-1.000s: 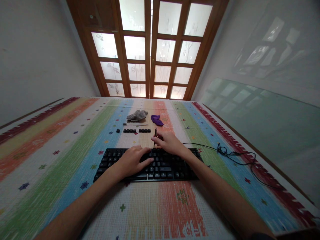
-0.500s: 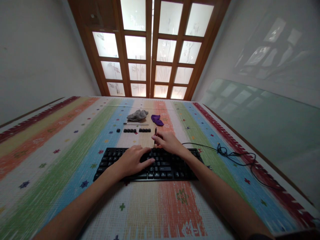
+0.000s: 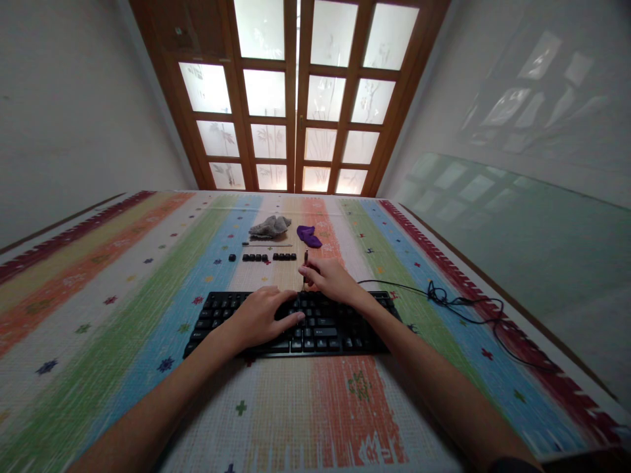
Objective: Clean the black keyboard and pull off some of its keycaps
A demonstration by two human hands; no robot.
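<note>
A black keyboard (image 3: 320,332) lies on the striped cloth in front of me. My left hand (image 3: 263,315) rests flat across its middle, thumb and forefinger spread apart. Over the keyboard's back edge, my right hand (image 3: 328,276) pinches a slim dark screwdriver (image 3: 306,257), held nearly upright with its thin shaft pointing down at the keys. The exact spot its tip touches is too small to make out. Beyond the keyboard, several loose black keycaps (image 3: 255,257) stand in a row, with a single keycap (image 3: 232,257) apart at the left.
Behind the keycaps lies a thin rod (image 3: 269,245). Farther back are a crumpled grey cloth (image 3: 270,227) and a purple cloth (image 3: 309,236). A black cable (image 3: 444,301) runs in loose coils to the right. A striped tablecloth (image 3: 148,295) covers the table, with walls on both sides.
The view has shifted very slightly. Both hands keep their places, the right one still holding the screwdriver at the keyboard's back edge.
</note>
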